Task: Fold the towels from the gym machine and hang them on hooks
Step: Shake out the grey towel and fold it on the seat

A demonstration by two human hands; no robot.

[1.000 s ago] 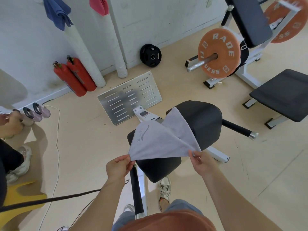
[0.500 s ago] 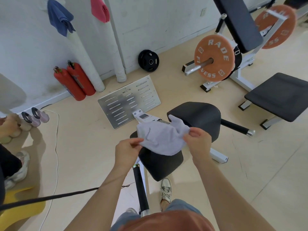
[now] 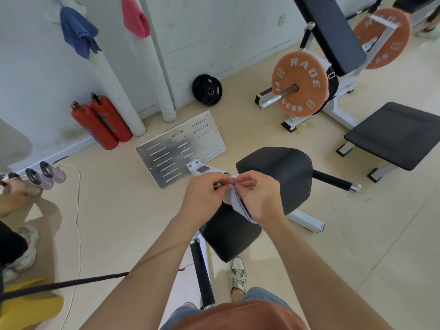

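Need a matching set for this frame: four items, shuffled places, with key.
Items
1 grey towel
2 blue towel
3 black weight plate
4 fire extinguishers

Places
A on the floor, right of both white poles
B pinched by left hand and right hand
C hanging up, left of the pink towel
D on the floor, left of both white poles

Pairs: 1-B, 2-C, 3-A, 4-D

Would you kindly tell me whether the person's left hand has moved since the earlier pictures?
Yes. The left hand has moved right, toward the black padded seat, and meets the right hand on the bunched pale grey towel.
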